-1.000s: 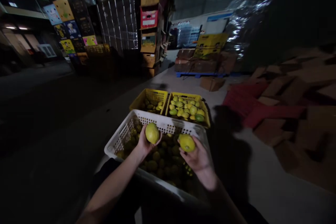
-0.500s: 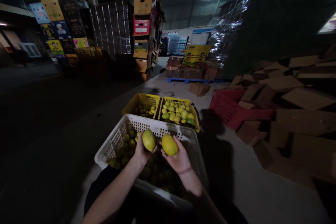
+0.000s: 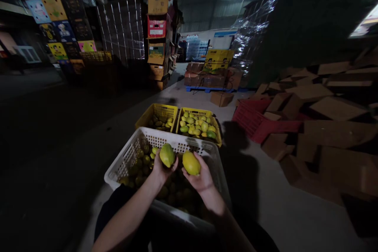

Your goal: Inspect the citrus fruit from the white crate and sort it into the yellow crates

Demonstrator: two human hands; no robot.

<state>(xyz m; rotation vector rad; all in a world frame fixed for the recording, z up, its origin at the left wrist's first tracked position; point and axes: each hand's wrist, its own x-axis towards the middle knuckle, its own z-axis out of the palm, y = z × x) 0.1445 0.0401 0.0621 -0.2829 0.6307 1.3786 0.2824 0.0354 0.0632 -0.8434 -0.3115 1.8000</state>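
Note:
My left hand is closed round a yellow-green lemon, its narrower end pointing down. In my right hand rests a yellower lemon, with the fingers curled under and beside it. The two hands are side by side over a white plastic crate, and the two fruits do not touch. Inside that crate lie many greenish fruits, mostly in shadow. Beyond it stand two yellow crates: the right one is full of yellow and green lemons, and the left one holds a lower, darker layer.
Flattened cardboard is heaped on the right, beside a red crate. Tall box stacks stand at the back. A blue pallet carries boxes, with a small carton on the floor before it.
The lemon in my left hand has turned, so its narrower end now points downward. My right hand still holds its lemon in nearly the same place. The view has shifted slightly.

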